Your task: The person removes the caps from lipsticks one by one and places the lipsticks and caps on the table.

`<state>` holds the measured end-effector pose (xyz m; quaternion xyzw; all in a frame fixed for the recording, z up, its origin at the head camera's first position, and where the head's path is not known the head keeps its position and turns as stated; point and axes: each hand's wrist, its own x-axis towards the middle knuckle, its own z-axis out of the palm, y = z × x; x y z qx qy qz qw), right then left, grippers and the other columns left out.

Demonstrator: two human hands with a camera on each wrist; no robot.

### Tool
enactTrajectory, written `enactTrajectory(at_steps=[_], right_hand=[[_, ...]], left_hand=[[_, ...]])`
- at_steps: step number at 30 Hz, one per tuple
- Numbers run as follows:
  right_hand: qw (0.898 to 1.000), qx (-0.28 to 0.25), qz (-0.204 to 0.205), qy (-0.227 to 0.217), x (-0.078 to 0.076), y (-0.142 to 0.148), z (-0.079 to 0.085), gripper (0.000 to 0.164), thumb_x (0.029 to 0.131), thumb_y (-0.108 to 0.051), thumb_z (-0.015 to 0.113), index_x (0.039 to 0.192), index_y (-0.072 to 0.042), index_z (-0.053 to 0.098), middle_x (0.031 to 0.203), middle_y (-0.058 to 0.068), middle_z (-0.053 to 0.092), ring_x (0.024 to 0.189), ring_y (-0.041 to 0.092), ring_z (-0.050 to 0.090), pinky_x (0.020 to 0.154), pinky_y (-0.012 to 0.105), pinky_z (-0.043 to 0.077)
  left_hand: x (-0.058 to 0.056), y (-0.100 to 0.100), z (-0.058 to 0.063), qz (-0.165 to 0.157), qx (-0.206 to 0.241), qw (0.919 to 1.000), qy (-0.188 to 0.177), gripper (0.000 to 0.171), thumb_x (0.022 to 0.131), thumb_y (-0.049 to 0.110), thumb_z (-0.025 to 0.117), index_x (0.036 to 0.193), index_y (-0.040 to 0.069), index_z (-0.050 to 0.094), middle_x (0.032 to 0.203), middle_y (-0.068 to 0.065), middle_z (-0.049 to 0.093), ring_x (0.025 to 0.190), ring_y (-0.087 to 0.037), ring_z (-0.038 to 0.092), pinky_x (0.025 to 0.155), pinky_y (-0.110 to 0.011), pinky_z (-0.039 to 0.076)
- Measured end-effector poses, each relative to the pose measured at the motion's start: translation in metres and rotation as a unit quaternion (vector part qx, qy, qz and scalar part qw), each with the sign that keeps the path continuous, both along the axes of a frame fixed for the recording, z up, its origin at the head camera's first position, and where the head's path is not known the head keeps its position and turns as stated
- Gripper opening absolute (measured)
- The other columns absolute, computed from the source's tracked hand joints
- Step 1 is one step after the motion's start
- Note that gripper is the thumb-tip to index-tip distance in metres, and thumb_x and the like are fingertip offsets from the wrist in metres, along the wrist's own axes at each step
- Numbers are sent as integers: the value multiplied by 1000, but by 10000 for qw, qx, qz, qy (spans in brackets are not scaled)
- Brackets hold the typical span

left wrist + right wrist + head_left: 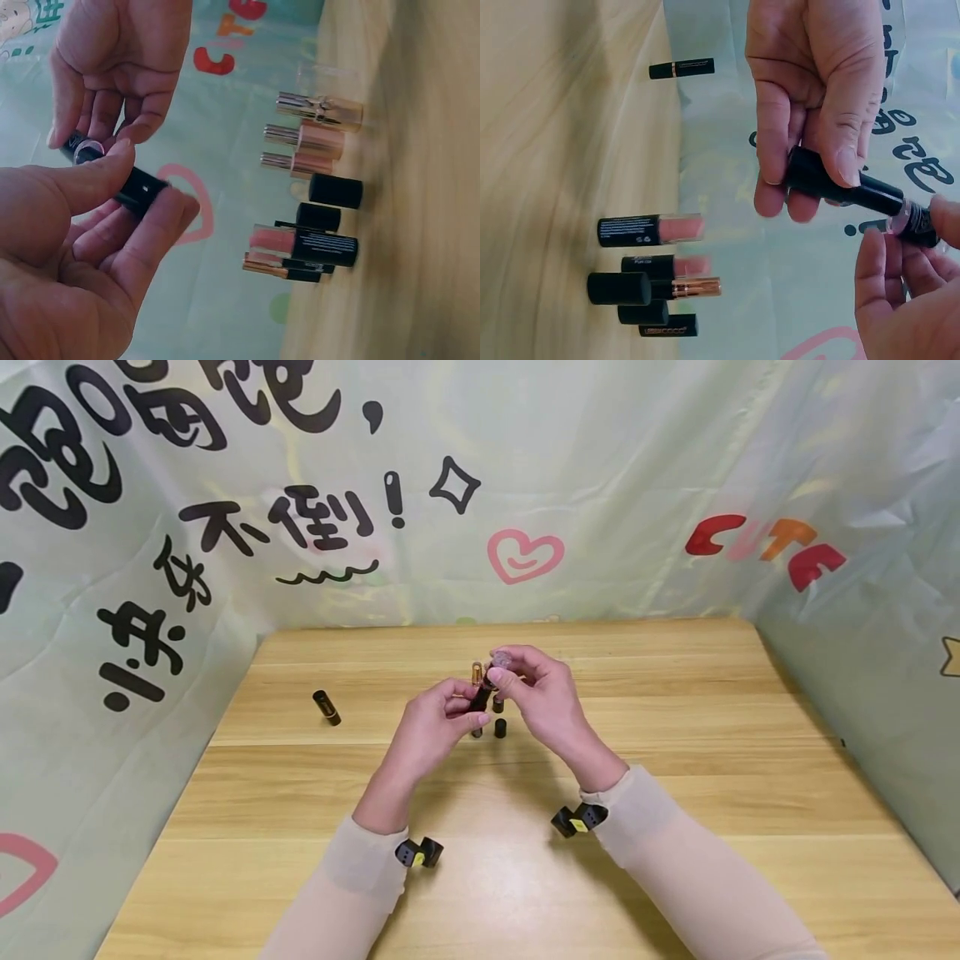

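Note:
My left hand holds a black lipstick tube by its thick body, thumb on one side and curled fingers on the other. The tube is tilted in the air above the table. At its upper end my right hand pinches a clear and black end piece between thumb and fingers. That piece meets the tube's narrower section in the right wrist view. Just beyond the hands stands a cluster of lipsticks, among them a black one with a clear cap over pink and a short black cylinder.
A slim black tube stands apart to the left on the wooden table. Pink tubes with shiny metallic tops stand in the cluster, partly hidden by the hands in the head view. A printed cloth surrounds the table's back and sides.

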<state>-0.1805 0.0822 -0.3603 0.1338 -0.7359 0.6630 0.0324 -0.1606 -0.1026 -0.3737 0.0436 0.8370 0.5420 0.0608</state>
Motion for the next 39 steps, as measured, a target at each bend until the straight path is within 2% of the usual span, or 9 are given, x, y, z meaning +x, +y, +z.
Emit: enactTrajectory(at_steps=[3,5,8,12,17,21,26,34,39], right_hand=[[9996,83,-263,-32,4,4,-3,32,101,-10,72,131,-1,68,119,20,75,95,14,72,84,31,63],[9985,343,-430,-38,6,7,-7,31,101,-12,73,130,-3,67,119,18,76,98,18,73,85,28,62],[9946,848,-594,21,9,12,-16,27,99,-13,76,123,-4,69,114,15,78,101,23,74,89,32,60],[9873,1458,-604,184,12,16,-30,23,96,-15,79,115,-6,70,110,9,76,105,24,73,90,38,61],[9768,2061,-389,423,17,18,-48,23,94,-14,81,114,-9,71,104,6,71,98,21,68,81,35,61],[9604,2730,-233,502,23,19,-59,24,94,-15,81,115,-9,72,103,4,70,92,19,66,80,35,60],[9346,3543,-36,321,28,18,-66,24,93,-15,82,114,-9,73,98,1,71,85,15,65,77,36,58],[9077,4186,235,185,28,15,-68,21,91,-15,84,107,-10,71,88,-2,70,73,13,60,68,31,54],[8962,4413,366,267,28,11,-68,15,91,-13,83,98,-12,70,82,-5,66,73,12,61,69,33,55]], left_hand=[[2,-3,-5,186,-42,9997,124,30,92,19,84,118,12,71,119,-6,77,114,-23,73,97,-43,60],[4,-5,-8,275,-69,9993,243,27,91,18,85,114,12,72,116,-5,76,113,-23,72,97,-43,60],[6,-8,-14,364,-209,9985,361,25,90,17,86,111,12,74,110,-4,74,108,-24,69,93,-43,59],[8,-12,-23,415,-375,9982,221,23,90,15,85,110,12,74,102,-3,72,99,-22,68,89,-41,56],[10,-15,-35,314,-755,9966,61,24,90,15,85,111,12,74,99,-1,74,94,-20,69,90,-41,57],[11,-14,-44,176,-1110,9937,17,27,88,13,86,112,11,75,96,0,73,91,-19,68,89,-41,57],[13,-10,-49,-95,-1368,9905,64,23,87,10,86,107,10,74,92,0,72,87,-17,66,85,-38,57],[10,-5,-56,-360,-1499,9880,104,20,88,8,85,102,10,72,90,1,72,83,-14,66,79,-35,57],[9,-3,-59,-413,-1553,9870,59,19,88,8,85,101,10,71,89,1,72,81,-14,65,77,-34,56]])
